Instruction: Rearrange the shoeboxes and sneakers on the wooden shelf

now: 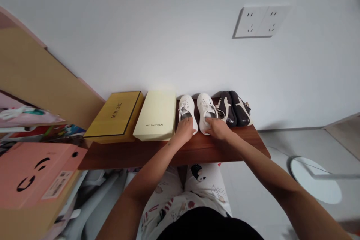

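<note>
A head-worn camera looks forward and down past the hands (185, 129) to a nearby wall (157, 41)

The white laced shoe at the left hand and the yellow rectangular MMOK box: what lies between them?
Head view: the cream rectangular MEIZHIYUAN box lies between the shoe and the yellow box.

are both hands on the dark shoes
No, the left hand holds one white sneaker at the heel and the right hand holds the other.

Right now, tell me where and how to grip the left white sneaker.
Grip the left white sneaker by its heel, probably best from your near side: its toe points at the wall, heel toward you, at your left hand.
</note>
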Available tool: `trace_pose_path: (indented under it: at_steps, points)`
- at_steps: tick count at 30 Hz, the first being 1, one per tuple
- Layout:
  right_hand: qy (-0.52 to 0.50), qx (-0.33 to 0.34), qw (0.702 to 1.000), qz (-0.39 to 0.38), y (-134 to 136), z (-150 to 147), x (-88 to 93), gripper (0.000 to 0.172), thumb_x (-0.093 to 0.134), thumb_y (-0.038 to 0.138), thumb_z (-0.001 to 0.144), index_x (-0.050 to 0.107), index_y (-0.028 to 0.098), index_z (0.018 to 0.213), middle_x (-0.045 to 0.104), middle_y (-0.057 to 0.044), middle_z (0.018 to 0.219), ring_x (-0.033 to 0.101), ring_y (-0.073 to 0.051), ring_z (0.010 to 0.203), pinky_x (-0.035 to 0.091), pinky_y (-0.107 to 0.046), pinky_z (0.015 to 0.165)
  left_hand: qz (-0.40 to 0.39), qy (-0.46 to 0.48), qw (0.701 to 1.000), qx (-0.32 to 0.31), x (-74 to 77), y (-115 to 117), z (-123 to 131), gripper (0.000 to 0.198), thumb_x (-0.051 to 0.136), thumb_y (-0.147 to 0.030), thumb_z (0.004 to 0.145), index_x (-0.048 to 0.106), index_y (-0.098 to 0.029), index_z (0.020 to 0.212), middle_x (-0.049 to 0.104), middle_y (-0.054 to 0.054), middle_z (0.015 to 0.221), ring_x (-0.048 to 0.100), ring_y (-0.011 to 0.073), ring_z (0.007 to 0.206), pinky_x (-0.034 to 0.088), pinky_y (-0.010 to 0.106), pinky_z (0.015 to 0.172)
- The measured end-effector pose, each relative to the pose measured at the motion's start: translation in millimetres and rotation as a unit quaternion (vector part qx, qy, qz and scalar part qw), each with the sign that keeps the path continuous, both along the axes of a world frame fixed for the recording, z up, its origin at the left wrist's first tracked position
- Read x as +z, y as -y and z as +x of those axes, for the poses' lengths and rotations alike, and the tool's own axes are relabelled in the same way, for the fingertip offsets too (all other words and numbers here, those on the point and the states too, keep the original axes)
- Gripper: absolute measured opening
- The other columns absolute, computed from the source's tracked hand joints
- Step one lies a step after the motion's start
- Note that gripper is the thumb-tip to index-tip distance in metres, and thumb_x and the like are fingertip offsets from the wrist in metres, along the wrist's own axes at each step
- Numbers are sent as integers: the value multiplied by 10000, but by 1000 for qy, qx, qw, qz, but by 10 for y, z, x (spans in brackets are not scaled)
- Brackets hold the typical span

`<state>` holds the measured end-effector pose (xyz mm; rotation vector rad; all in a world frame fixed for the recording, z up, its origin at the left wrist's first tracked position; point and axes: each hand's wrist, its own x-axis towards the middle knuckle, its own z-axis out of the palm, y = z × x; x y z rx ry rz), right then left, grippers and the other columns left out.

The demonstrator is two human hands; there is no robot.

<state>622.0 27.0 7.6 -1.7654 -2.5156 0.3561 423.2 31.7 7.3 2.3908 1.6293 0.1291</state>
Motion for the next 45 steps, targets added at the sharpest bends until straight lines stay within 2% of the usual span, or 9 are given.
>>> trace_pose_path:
  at_steps: [10,22,27,31,33,35,39,43,45]
  points:
    - [89,33,995,-16,-140,-157,-47,305,635,311,851,559,152,1101,693,-182,1116,659,-297,1020,447,-317,829,9,-87,995,-41,-55,-72,70,343,639,-184,851,513,-84,1154,622,201,1115,610,341,1097,427,430,949]
    - [53,23,998,25,-155,-252,-58,390,719,271,795,590,132,1136,650,-176,1146,607,-307,1075,435,-359,928,47,-100,994,-23,-97,-107,143,324,647,-176,837,530,-96,1128,612,185,1099,590,317,1100,424,413,951]
    - [-109,-44,986,116,-61,331,-41,349,608,370,891,607,166,1174,615,-145,1172,555,-284,1126,413,-390,993,82,5,997,-2,58,-44,370,382,641,-269,865,515,-137,1201,582,170,1197,540,307,1176,411,420,1003]
    - [-146,-212,954,156,-74,1125,-129,464,658,416,834,601,145,1208,627,-175,1189,551,-323,1157,406,-442,1012,19,166,985,-33,34,-24,839,509,607,-311,885,442,-185,1350,552,142,1308,506,261,1254,393,387,1056]
    - [-153,-308,932,118,-83,1468,-192,597,704,468,777,576,116,1242,644,-192,1165,589,-327,1107,440,-448,971,-14,213,977,-16,-22,-36,1122,602,597,-301,884,374,-158,1424,519,173,1376,466,266,1315,375,390,1078]
    - [-200,-351,914,27,-82,1707,-251,632,734,521,726,603,100,1178,680,-179,1076,639,-298,991,489,-407,880,-46,225,973,18,-73,-71,1387,691,608,-298,872,313,-92,1462,477,229,1424,432,289,1354,371,393,1078]
    - [-348,-306,881,-100,-69,1862,-346,525,766,571,651,649,131,911,706,-86,851,644,-225,815,506,-324,754,-118,215,967,70,-165,-169,1727,669,682,-309,821,426,-16,1364,492,284,1400,474,311,1323,400,356,1033]
    - [-466,-226,852,-82,-86,1828,-382,602,771,601,605,625,149,974,712,-61,908,636,-208,862,509,-319,797,-149,224,958,100,-267,-230,1783,526,734,-335,784,552,-77,1205,611,223,1276,591,285,1186,457,330,936]
    - [-449,-202,868,-64,-112,1842,-356,617,753,619,624,617,155,1007,716,-61,941,634,-208,877,510,-320,803,-142,215,962,89,-276,-257,1767,474,735,-357,788,571,-107,1155,652,189,1210,621,279,1129,475,335,900]
